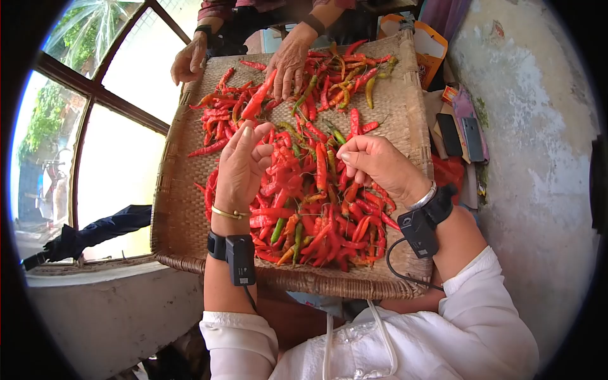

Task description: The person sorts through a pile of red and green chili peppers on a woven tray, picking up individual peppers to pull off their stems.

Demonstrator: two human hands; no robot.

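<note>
A large woven tray (174, 215) holds a heap of red chili peppers (310, 221) with a few green and orange ones among them. Above the left part of the heap is my left hand (240, 166), its fingers curled inward; a red pepper (259, 96) shows just beyond its fingertips, and whether they touch it I cannot tell. On the right, my right hand (380, 166) hovers over the peppers with thumb and forefinger pinched together. Anything between those fingertips is too small to make out.
Across the tray, another person's hand (288, 63) touches the peppers and their other hand (190, 60) is at the rim. Two phones (449, 134) lie at the right. A dark umbrella (104, 233) rests by the window at the left.
</note>
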